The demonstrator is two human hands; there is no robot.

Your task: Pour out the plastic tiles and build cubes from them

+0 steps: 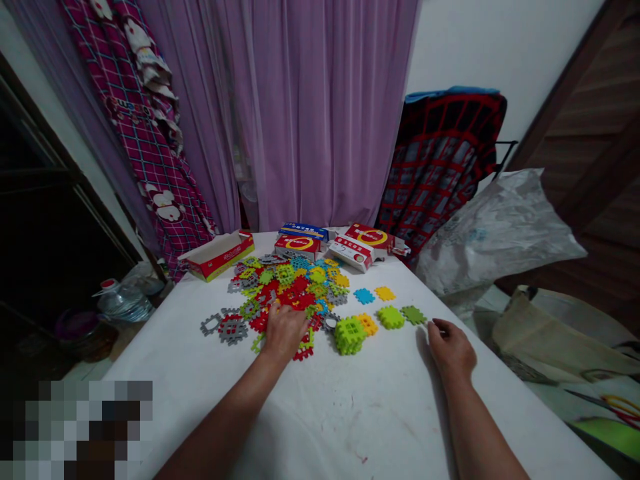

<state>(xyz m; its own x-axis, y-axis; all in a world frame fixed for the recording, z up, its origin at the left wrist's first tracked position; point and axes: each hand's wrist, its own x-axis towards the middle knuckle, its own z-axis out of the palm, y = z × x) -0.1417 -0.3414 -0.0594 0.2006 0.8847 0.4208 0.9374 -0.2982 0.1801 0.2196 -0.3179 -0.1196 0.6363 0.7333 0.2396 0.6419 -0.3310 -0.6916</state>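
My left hand [286, 331] reaches into a mixed pile of toothed plastic building tiles, its bent fingers among red tiles [296, 293]. Its fingertips are partly hidden, so any piece in them cannot be made out. To the right of the pile is a stack of lime-green tiles [350, 335], touching an orange-yellow tile [369, 325]. Farther right lie more lime-green tiles [391, 317] and a darker green tile [414, 315]. My right hand [453, 350] is beside that darker tile, fingers loosely curled with nothing visible in them. Grey tiles [233, 329] lie at the pile's left edge.
On the white table [330, 420], a blue tile [365, 296] and a yellow tile [385, 293] lie apart. Behind the pile are an open red box [225, 257], a blue box [304, 231] and several red-and-white boxes [351, 252]. A plastic bag [500, 227] hangs past the right edge.
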